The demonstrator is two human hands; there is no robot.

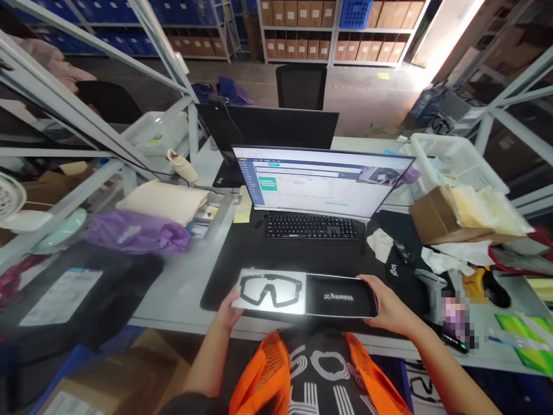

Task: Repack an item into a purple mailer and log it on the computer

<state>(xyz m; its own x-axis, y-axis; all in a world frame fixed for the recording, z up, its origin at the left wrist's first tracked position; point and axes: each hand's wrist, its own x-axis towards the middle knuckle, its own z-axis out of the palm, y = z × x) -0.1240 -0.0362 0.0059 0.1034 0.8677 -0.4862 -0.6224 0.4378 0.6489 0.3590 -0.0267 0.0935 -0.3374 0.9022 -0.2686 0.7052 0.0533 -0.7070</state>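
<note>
A long eyewear box is held level over the front of the black desk mat (pixel 224 253). Its white sleeve (pixel 272 293), printed with a pair of sports glasses, makes up the left half. The black inner tray (pixel 337 297), lettered "Wakening", sticks out of the sleeve on the right. My left hand (pixel 228 308) is closed on the sleeve's left end. My right hand (pixel 386 305) grips the tray's right end, thumb along the top edge. What lies inside the sleeve is hidden.
Behind the box are a keyboard (pixel 311 226) and a lit monitor (pixel 319 178). A mouse (pixel 404 251), crumpled paper (pixel 380 245) and a cardboard box (pixel 449 213) lie to the right. A purple plastic bag (pixel 138 230) rests on the left.
</note>
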